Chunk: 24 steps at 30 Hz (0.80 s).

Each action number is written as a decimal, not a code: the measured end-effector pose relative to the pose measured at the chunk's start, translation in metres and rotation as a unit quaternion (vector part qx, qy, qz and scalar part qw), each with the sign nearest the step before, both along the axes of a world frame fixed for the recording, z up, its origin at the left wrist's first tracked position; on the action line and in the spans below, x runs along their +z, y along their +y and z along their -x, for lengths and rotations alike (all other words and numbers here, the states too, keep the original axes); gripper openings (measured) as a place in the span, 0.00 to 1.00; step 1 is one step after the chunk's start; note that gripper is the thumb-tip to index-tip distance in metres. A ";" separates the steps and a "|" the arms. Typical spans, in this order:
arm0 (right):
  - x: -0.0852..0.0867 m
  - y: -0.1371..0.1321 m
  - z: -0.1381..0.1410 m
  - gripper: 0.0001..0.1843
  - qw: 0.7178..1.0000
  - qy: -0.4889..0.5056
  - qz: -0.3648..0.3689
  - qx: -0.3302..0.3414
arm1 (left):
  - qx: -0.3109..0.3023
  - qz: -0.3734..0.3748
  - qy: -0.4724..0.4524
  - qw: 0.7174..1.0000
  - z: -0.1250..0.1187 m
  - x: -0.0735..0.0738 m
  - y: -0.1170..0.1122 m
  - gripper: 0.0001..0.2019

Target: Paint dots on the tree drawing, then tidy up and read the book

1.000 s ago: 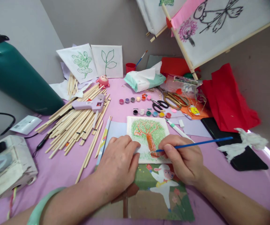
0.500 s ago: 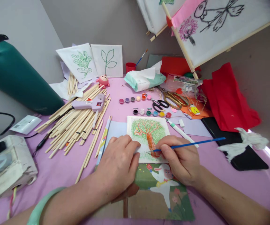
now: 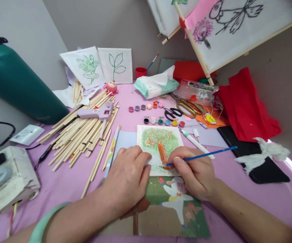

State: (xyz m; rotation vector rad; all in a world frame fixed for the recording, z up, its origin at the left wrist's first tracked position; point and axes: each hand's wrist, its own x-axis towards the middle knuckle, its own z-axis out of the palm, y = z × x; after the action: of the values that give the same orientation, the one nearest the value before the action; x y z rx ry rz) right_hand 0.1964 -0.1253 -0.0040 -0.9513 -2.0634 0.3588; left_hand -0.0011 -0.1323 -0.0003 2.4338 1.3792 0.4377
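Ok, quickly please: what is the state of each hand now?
Left hand: open, resting flat on the tree painting, holding nothing.
Right hand: closed on the blue paintbrush.

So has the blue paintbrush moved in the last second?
Yes. The blue paintbrush in the right hand has slid left; its handle end is now farther from the crumpled white tissue.

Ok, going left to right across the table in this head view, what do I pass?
First the dark teal cylinder, pile of pale wooden sticks, left hand, small square tree painting, right hand gripping a thin blue paintbrush, crumpled red cloth.
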 end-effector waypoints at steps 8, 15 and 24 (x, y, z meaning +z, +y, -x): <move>0.001 0.001 -0.004 0.10 1.000 0.004 -0.017 -0.021 | -0.003 0.000 -0.001 1.000 0.000 0.000 0.001 0.10; 0.002 0.000 -0.007 0.10 0.999 -0.002 -0.020 -0.038 | -0.002 0.003 0.000 1.000 0.000 0.000 0.001 0.10; 0.001 0.001 -0.004 0.09 1.000 -0.006 -0.023 0.001 | 0.001 0.006 0.001 1.000 0.000 -0.001 0.001 0.11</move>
State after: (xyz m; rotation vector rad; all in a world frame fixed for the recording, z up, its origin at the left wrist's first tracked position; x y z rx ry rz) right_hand 0.2007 -0.1245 -0.0029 -0.9265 -2.0748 0.3071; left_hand -0.0006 -0.1316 -0.0010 2.4243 1.3822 0.4256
